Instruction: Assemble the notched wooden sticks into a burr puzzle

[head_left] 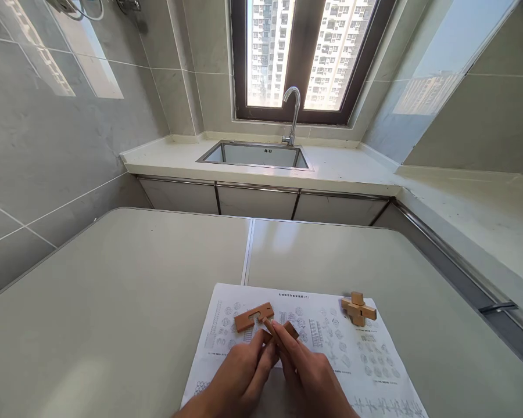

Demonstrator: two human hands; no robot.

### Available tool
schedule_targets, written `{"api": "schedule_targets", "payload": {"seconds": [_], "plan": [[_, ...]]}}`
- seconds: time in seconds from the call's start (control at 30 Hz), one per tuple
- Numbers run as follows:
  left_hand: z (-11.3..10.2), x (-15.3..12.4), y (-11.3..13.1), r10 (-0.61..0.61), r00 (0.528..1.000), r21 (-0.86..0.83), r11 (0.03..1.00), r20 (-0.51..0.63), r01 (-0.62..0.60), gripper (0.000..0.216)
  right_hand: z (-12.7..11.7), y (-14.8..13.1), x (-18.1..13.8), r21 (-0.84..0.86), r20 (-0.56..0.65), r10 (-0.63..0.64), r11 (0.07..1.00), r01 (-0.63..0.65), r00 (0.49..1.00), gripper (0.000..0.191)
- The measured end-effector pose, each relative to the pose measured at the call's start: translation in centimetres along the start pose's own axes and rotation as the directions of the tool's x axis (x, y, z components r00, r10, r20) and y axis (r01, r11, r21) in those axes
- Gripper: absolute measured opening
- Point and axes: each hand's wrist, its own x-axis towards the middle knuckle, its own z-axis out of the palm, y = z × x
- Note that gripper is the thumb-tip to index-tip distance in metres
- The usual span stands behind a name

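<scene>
My left hand (239, 374) and my right hand (307, 374) meet over a printed instruction sheet (366, 360) on a pale folding table (113, 290). Their fingertips pinch small wooden puzzle pieces (287, 330) between them; how many, I cannot make out. Just ahead of the fingers a flat notched wooden piece (253, 317) lies on the sheet, close to my left fingertips. An assembled wooden cross-shaped puzzle (358, 309) stands at the sheet's far right corner, apart from both hands.
Beyond the table runs a white counter (344, 171) with a steel sink (257, 155) and a curved tap (293, 113) under a window. The counter continues along the right wall. Grey tiled walls stand on both sides.
</scene>
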Motion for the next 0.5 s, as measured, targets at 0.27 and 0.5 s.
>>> {"api": "schedule_targets", "payload": {"seconds": [0.27, 0.5], "plan": [[0.0, -0.1, 0.1, -0.002, 1.0, -0.058, 0.998, -0.007, 0.002, 0.032, -0.1, -0.1, 0.3, -0.007, 0.018, -0.058, 0.998, 0.058, 0.998, 0.072], [0.2, -0.1, 0.0, -0.078, 0.983, -0.256, 0.966, -0.166, 0.034, 0.043, 0.2, 0.5, -0.8, 0.007, -0.07, 0.101, 0.995, -0.101, 0.992, 0.068]]}}
